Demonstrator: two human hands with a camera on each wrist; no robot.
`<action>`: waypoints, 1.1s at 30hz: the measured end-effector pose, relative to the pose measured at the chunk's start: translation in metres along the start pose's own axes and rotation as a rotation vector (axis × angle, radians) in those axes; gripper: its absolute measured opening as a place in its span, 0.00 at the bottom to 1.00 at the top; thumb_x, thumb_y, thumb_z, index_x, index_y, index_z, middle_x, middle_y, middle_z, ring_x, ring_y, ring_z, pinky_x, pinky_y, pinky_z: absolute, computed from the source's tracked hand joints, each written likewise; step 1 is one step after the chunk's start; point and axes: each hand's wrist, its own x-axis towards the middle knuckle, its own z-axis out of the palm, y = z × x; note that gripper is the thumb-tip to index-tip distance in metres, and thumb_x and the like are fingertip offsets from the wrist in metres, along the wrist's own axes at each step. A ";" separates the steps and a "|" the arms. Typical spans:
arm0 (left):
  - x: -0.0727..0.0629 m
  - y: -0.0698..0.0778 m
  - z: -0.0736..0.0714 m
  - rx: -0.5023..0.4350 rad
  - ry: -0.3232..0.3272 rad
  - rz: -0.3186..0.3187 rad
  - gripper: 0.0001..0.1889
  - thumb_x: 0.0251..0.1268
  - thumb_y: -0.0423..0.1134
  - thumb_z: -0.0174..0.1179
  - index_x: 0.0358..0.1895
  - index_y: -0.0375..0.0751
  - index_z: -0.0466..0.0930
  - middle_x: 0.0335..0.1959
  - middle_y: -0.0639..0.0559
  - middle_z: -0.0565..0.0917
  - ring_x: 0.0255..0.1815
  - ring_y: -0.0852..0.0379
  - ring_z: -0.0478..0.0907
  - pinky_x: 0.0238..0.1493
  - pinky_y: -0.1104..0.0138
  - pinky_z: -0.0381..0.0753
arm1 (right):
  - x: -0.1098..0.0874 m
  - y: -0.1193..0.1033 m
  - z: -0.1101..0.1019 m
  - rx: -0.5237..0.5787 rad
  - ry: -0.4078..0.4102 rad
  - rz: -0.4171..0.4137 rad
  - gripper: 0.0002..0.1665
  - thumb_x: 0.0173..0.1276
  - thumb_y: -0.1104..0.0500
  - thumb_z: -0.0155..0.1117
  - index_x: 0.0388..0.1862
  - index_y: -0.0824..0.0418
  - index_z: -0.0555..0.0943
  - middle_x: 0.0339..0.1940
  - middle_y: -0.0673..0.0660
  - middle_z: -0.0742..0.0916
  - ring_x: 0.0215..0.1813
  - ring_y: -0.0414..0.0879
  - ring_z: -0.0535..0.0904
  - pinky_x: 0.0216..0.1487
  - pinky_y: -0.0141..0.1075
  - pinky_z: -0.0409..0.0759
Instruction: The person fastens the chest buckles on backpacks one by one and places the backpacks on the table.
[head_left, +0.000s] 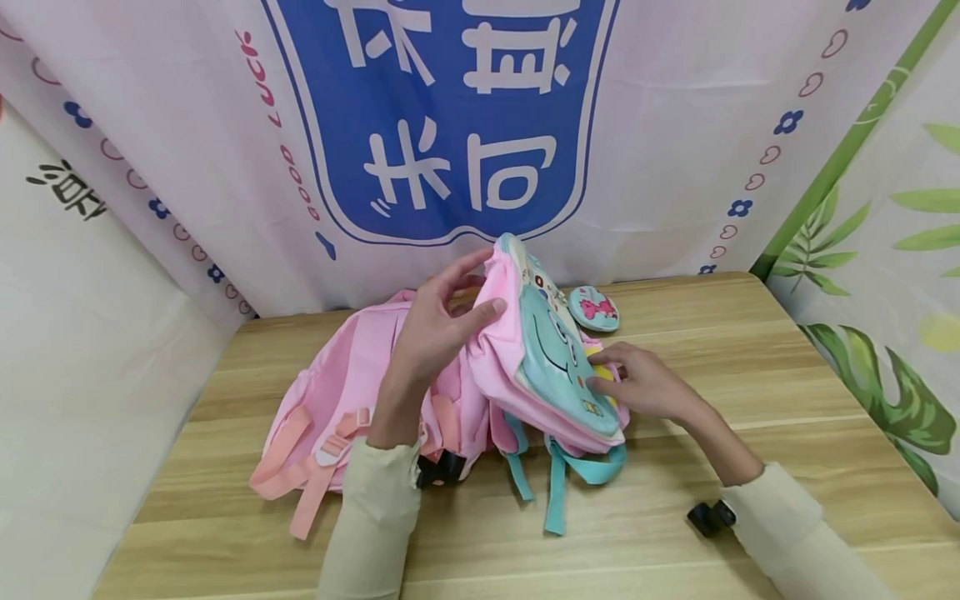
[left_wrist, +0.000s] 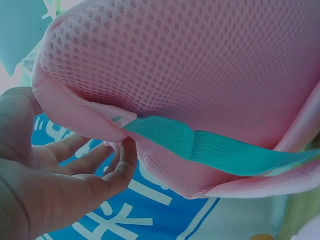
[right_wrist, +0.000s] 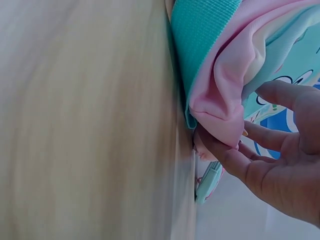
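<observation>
A small pink backpack (head_left: 498,350) with a teal cartoon-face front stands tilted on the table. My left hand (head_left: 431,325) holds its upper left side, thumb toward the front and fingers behind. In the left wrist view, those fingers (left_wrist: 122,167) bend against the edge of the mesh back, near a teal strap (left_wrist: 175,140). At the lower right corner, my right hand (head_left: 645,383) pinches the bag between thumb and fingers. The right wrist view shows this corner's pink fabric (right_wrist: 220,105) bunched beside the hand. A round teal pouch (head_left: 595,309) lies behind the bag.
A larger pink backpack (head_left: 352,333) lies left of the small one, touching it, with its peach straps (head_left: 307,475) spread over the wooden table (head_left: 675,517). Teal strap ends (head_left: 556,500) hang in front. A printed curtain (head_left: 675,150) closes off the table's back edge.
</observation>
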 end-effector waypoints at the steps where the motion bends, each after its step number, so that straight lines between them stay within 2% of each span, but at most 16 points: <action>1: 0.000 0.001 -0.001 -0.002 0.002 0.002 0.34 0.70 0.35 0.69 0.78 0.54 0.74 0.65 0.43 0.82 0.62 0.43 0.84 0.63 0.53 0.88 | 0.001 -0.001 0.002 0.001 0.000 -0.002 0.29 0.76 0.50 0.69 0.68 0.66 0.83 0.70 0.70 0.83 0.58 0.58 0.81 0.56 0.48 0.83; 5: 0.000 0.001 -0.006 -0.003 0.013 0.016 0.34 0.70 0.37 0.68 0.79 0.53 0.73 0.64 0.42 0.82 0.59 0.41 0.84 0.54 0.62 0.90 | 0.006 -0.004 0.007 0.006 -0.006 -0.025 0.29 0.77 0.50 0.68 0.69 0.67 0.82 0.69 0.71 0.83 0.57 0.59 0.82 0.55 0.49 0.84; 8: -0.001 0.001 -0.010 -0.023 0.013 0.040 0.35 0.69 0.36 0.68 0.79 0.49 0.72 0.67 0.42 0.81 0.63 0.42 0.83 0.55 0.66 0.90 | 0.009 -0.007 0.012 0.016 -0.014 -0.037 0.29 0.78 0.50 0.67 0.69 0.68 0.81 0.70 0.71 0.82 0.59 0.60 0.82 0.57 0.53 0.85; 13: -0.002 0.001 -0.016 -0.074 -0.003 0.089 0.35 0.69 0.33 0.65 0.80 0.41 0.70 0.72 0.39 0.78 0.70 0.40 0.80 0.61 0.66 0.88 | 0.016 -0.012 0.021 0.030 -0.031 -0.049 0.29 0.79 0.50 0.66 0.70 0.67 0.81 0.71 0.71 0.81 0.62 0.62 0.82 0.61 0.56 0.85; 20: -0.004 0.004 -0.020 -0.047 0.025 0.108 0.32 0.69 0.36 0.64 0.77 0.39 0.74 0.71 0.40 0.80 0.65 0.45 0.81 0.59 0.72 0.86 | 0.024 -0.018 0.029 0.042 -0.054 -0.054 0.30 0.80 0.50 0.65 0.72 0.67 0.79 0.71 0.69 0.81 0.60 0.59 0.81 0.61 0.55 0.85; 22: -0.003 0.004 -0.020 -0.043 0.027 0.113 0.32 0.69 0.35 0.64 0.77 0.39 0.74 0.70 0.40 0.80 0.64 0.45 0.82 0.57 0.72 0.87 | 0.026 -0.022 0.030 0.043 -0.055 -0.055 0.30 0.80 0.51 0.65 0.72 0.68 0.78 0.70 0.69 0.82 0.56 0.56 0.81 0.58 0.50 0.85; 24: -0.003 0.004 -0.020 -0.039 0.029 0.117 0.31 0.69 0.36 0.64 0.76 0.39 0.75 0.71 0.41 0.80 0.64 0.45 0.82 0.56 0.72 0.88 | 0.028 -0.025 0.032 0.053 -0.059 -0.056 0.30 0.80 0.51 0.65 0.72 0.68 0.78 0.66 0.67 0.83 0.48 0.52 0.80 0.49 0.45 0.84; 29: 0.000 0.007 -0.018 -0.024 0.038 0.134 0.31 0.69 0.36 0.64 0.75 0.39 0.77 0.76 0.46 0.75 0.67 0.43 0.80 0.55 0.71 0.88 | 0.034 -0.030 0.037 0.132 -0.094 -0.054 0.29 0.79 0.55 0.65 0.71 0.71 0.78 0.45 0.63 0.81 0.23 0.41 0.67 0.25 0.33 0.70; 31: 0.000 0.008 -0.017 -0.015 0.041 0.148 0.30 0.69 0.37 0.64 0.75 0.39 0.77 0.77 0.48 0.73 0.70 0.43 0.79 0.57 0.70 0.88 | 0.035 -0.031 0.039 0.164 -0.101 -0.058 0.29 0.79 0.55 0.65 0.71 0.72 0.78 0.45 0.63 0.81 0.19 0.38 0.63 0.22 0.31 0.66; 33: 0.001 0.009 -0.016 -0.007 0.044 0.158 0.30 0.68 0.38 0.64 0.75 0.40 0.78 0.78 0.48 0.73 0.71 0.43 0.78 0.58 0.69 0.88 | 0.035 -0.032 0.041 0.196 -0.109 -0.060 0.29 0.79 0.56 0.65 0.71 0.72 0.77 0.51 0.66 0.81 0.18 0.37 0.61 0.21 0.30 0.65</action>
